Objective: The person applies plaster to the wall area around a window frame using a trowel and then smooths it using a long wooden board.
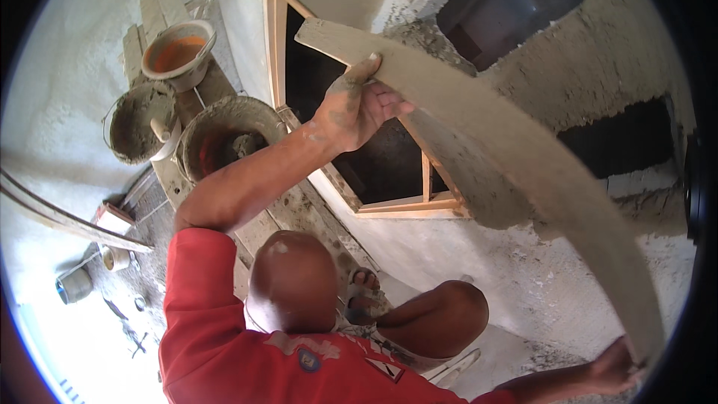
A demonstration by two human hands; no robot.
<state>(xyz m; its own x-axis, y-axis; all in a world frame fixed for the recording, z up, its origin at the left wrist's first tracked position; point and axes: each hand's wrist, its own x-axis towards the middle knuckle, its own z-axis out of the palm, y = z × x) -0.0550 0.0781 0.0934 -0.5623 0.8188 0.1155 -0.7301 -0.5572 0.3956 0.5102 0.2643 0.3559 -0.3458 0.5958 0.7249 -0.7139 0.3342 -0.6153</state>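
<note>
A long, mortar-coated plasterer's straightedge (486, 120) runs slantwise from the upper middle to the lower right, lying across the partly plastered wall. Near its upper end my left hand (363, 101) grips the lower edge, thumb on the face and fingers curled behind. At the far lower right my right hand (617, 370) is closed around the other end; the picture's dark rim and the board hide part of those fingers. Whether the board's whole length touches the wall I cannot tell. Grey mortar smears my left thumb and wrist.
Left of me, scaffold planks (299, 209) bear a mortar-crusted bucket (262, 116), another bucket (131, 146) with a tool handle in it, and an orange-lined tub (198, 71). A wooden window frame (407, 208) borders a dark opening. Ragged holes break the wall at right.
</note>
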